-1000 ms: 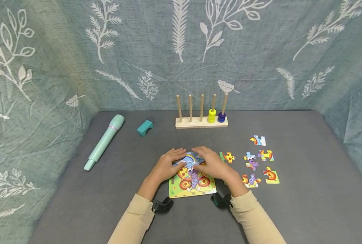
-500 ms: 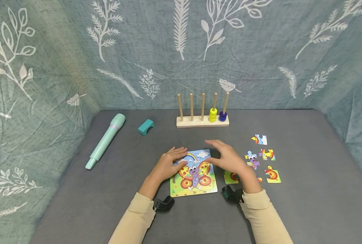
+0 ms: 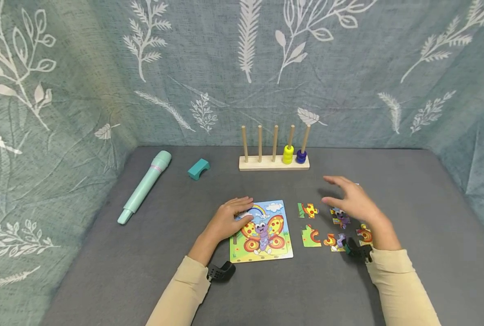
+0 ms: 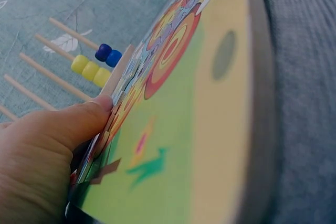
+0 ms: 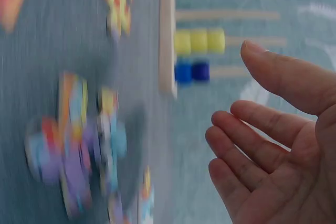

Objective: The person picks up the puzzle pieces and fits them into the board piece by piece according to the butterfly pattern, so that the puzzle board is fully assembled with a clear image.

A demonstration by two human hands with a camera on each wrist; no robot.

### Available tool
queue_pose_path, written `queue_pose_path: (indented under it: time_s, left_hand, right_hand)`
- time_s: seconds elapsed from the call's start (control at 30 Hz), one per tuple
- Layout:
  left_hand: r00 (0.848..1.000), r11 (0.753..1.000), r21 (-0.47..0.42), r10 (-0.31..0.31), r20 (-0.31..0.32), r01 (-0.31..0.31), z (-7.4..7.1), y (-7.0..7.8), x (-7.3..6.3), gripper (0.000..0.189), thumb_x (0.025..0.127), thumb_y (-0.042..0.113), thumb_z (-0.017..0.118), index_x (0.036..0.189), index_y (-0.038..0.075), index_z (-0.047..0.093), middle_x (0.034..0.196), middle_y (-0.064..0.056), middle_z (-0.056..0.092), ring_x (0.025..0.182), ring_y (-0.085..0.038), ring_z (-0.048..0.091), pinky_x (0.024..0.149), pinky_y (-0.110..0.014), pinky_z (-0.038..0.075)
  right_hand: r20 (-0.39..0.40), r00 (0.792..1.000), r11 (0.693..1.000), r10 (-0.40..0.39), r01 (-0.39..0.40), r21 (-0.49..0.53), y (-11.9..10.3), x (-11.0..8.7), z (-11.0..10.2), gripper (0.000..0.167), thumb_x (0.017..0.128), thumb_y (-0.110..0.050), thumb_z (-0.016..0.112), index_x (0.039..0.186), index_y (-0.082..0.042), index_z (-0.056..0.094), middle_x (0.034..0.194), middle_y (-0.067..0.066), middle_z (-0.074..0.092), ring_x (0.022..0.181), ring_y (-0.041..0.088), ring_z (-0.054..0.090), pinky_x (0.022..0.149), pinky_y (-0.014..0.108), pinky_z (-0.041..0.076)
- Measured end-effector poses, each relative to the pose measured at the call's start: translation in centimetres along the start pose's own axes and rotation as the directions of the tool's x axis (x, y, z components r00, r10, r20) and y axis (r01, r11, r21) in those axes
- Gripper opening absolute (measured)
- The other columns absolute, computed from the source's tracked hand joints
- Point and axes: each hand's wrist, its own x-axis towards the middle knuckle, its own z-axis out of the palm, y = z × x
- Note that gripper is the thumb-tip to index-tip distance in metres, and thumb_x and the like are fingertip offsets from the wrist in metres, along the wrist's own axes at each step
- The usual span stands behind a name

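In the head view a square butterfly jigsaw puzzle board (image 3: 262, 253) lies flat on the table. My left hand (image 3: 229, 219) rests over its upper left side, fingers fairly straight along the top corner. The left wrist view has the thumb (image 4: 86, 119) touching the printed face; the other fingers are hidden there. My right hand (image 3: 357, 201) hovers, empty, above the loose puzzle pieces to the right, thumb and fingers apart. Below it show a butterfly-face piece (image 3: 341, 218) and a purple-body piece (image 3: 337, 242). Between board and hand lie a yellow-wing piece (image 3: 308, 210) and a green-cornered piece (image 3: 310, 236).
Behind the board stands a wooden peg rack (image 3: 262, 166) with yellow beads (image 3: 288, 155) and blue beads (image 3: 301, 156). A teal arch block (image 3: 198, 169) and a mint-green tube (image 3: 145, 186) lie to the left. A patterned curtain (image 3: 209, 68) hangs at the table's back edge.
My right hand has left the board's top and travelled right, over the loose pieces. That uncovers the board's upper right and the pieces beside it. The left hand has stayed on the board.
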Motion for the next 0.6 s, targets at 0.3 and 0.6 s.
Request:
queue_pose_path:
  time_s: [0.3,0.6]
  left_hand:
    - [1.000,1.000,0.003,-0.010,0.002,0.010,0.0,-0.1,-0.1,0.043,0.088,0.025,0.068,0.126,0.007,0.062,0.133,-0.006,0.058,0.129,-0.022,0.050,0.116,-0.036,0.033]
    - [1.000,1.000,-0.002,-0.016,0.011,0.016,0.0,-0.2,-0.1,0.043,0.088,0.025,0.068,0.127,0.007,0.062,0.135,-0.005,0.057,0.130,-0.021,0.048,0.116,-0.036,0.032]
  right_hand:
    - [0.001,0.995,0.994,0.104,-0.104,0.031,3.8,-1.1,-4.0,0.064,0.091,-0.027,0.064,0.140,0.006,0.040,0.141,0.029,0.041,0.129,0.051,0.036,0.106,0.060,0.034]
    - [0.081,0.979,0.982,0.190,-0.190,-0.006,7.1,-0.3,-4.7,0.062,0.091,-0.024,0.063,0.137,0.011,0.040,0.136,0.035,0.043,0.126,0.051,0.039,0.103,0.060,0.036]
